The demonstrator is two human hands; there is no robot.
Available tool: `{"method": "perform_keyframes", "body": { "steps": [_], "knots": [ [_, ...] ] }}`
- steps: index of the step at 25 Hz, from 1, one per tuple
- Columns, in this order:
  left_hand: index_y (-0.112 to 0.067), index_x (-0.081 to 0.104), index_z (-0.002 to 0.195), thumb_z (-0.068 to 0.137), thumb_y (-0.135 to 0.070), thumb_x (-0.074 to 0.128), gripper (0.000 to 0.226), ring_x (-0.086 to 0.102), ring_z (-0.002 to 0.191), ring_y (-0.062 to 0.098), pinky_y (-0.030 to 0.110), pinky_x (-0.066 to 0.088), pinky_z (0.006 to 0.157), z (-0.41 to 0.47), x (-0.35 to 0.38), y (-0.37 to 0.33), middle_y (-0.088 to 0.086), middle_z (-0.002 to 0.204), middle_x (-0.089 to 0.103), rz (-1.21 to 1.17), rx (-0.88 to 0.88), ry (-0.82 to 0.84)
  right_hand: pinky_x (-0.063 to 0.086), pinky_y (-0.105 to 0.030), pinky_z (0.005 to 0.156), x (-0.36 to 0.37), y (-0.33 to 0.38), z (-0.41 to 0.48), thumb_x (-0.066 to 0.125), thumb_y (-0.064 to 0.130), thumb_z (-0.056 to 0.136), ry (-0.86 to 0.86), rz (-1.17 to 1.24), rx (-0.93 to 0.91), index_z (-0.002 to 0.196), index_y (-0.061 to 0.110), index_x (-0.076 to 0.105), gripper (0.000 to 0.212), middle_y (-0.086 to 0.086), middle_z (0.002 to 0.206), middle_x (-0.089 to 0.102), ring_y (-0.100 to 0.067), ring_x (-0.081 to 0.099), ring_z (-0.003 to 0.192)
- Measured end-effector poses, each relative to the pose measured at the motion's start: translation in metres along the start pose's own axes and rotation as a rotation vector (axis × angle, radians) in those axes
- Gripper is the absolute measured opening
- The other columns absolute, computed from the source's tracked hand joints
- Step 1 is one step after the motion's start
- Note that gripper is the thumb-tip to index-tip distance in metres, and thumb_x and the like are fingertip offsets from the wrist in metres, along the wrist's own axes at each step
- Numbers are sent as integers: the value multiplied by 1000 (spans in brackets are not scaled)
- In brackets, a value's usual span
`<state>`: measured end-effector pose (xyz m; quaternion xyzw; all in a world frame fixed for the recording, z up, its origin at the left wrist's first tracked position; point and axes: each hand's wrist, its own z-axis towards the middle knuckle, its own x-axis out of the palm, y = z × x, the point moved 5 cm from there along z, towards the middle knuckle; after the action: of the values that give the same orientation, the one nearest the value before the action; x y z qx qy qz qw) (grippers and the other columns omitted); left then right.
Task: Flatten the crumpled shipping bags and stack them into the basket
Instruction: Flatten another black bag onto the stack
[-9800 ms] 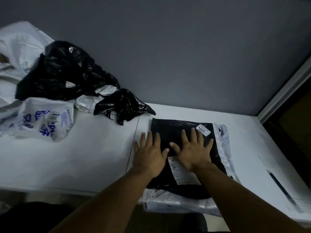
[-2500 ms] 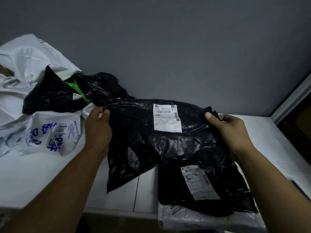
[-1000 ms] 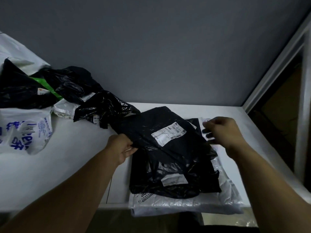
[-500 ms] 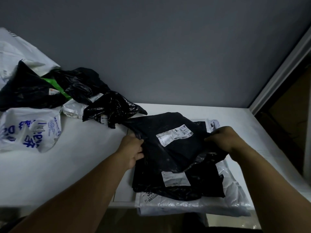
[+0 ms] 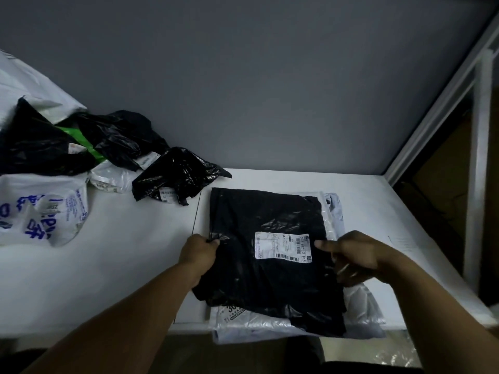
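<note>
1. Clock dirs read w/ 12 toward grey wall, 6 toward the person.
2. On white table, toward its 4 o'clock corner: stack of clear and white bags.
3. On top of stack, mostly flat: black bag, white label face up nr its middle. Some wrinkles toward 12 and 6.
4. Pinching black bag's 9 o'clock edge w/ left hand: thumb and fingers clamped together on the plastic, small fold bunched at the tips.
5. Reaching in from 3 o'clock w/ right hand: thumb straight, lying on bag top just beside label, other fingers curled by bag's 3 o'clock edge. Blurred, so cannot tell whether clamped on that edge or only resting there.
6. Hanging past table's 6 o'clock edge: front of stack, incl. black bag's near corner.
7. At 10 o'clock from stack, apart from it: crumpled black bag w/ small tag, on table.
8. Further out at 9–10 o'clock: heap of crumpled black bags w/ green strip showing, white bags behind and under.
9. At far 9 o'clock: white bag w/ blue print, crumpled.
10. Running 12–6 just beside stack's 9 o'clock side: dark seam in table, ending nr left hand.
11. At 3 o'clock, past table edge: pale metal frame, upright.
</note>
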<state>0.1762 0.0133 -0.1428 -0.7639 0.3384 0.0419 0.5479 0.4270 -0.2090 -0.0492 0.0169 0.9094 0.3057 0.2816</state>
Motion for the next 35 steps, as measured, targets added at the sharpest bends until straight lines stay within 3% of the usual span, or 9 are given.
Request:
{"method": "perform_keyframes", "body": {
  "steps": [4,7,10,12,16,20,24,32,35],
  "knots": [
    [-4,67,96,94,-40,61,37,68,83,30,42,58,83,3,4,8,13,92,70,71,-14,15,63,-49,66,5,2,33,78,12,85,-303,-20,-89,82,-4,66,20,-24,79,70,-36,70,66],
    [-1,66,91,92,-50,60,49,67,82,32,33,54,72,5,0,8,15,90,70,169,-7,-19,61,-55,71,-9,-3,44,78,0,80,-445,-12,-87,100,-14,63,29,-31,87,69,-43,71,75],
    [-1,67,94,96,-48,52,49,67,88,32,33,52,76,4,-2,10,17,97,70,187,-61,10,60,-49,73,-17,-7,51,78,7,81,-499,-70,-86,95,-11,64,27,-27,85,70,-40,70,75],
    [-3,68,95,96,-38,51,40,65,89,32,33,52,78,4,-3,9,17,100,70,203,-84,11,55,-38,62,-14,-7,52,76,14,84,-479,-31,-79,84,-7,65,23,-20,76,67,-34,66,66],
    [-7,56,66,84,-12,54,19,61,71,29,28,42,60,-1,-5,2,13,77,64,202,-72,-5,49,-30,57,0,-10,55,80,15,81,-356,95,-14,86,-3,63,25,-15,80,65,-27,64,69],
    [-2,66,75,78,-11,60,11,67,76,31,35,55,69,-4,-3,-13,12,77,69,169,32,-43,57,-42,74,-11,-8,61,82,0,74,-442,46,-8,91,-10,65,26,-20,82,65,-33,65,75],
    [4,66,93,79,-4,58,18,68,85,36,47,59,75,1,7,-14,22,90,70,104,50,9,57,-44,80,-29,1,65,82,1,73,-523,-57,-63,91,-2,64,26,-15,84,65,-33,65,80],
    [-6,61,101,82,-9,59,20,64,93,30,42,56,86,-3,8,-14,11,99,66,216,66,11,45,-31,61,-21,-5,68,71,10,82,-478,-122,15,104,-3,63,26,-12,80,61,-26,60,71],
    [-12,55,115,79,-20,58,37,58,103,28,38,51,88,-14,2,-34,6,114,57,281,104,-78,52,-43,83,-18,5,57,66,30,81,-559,-256,-14,115,3,57,45,-18,107,62,-37,60,99]
  ]
}}
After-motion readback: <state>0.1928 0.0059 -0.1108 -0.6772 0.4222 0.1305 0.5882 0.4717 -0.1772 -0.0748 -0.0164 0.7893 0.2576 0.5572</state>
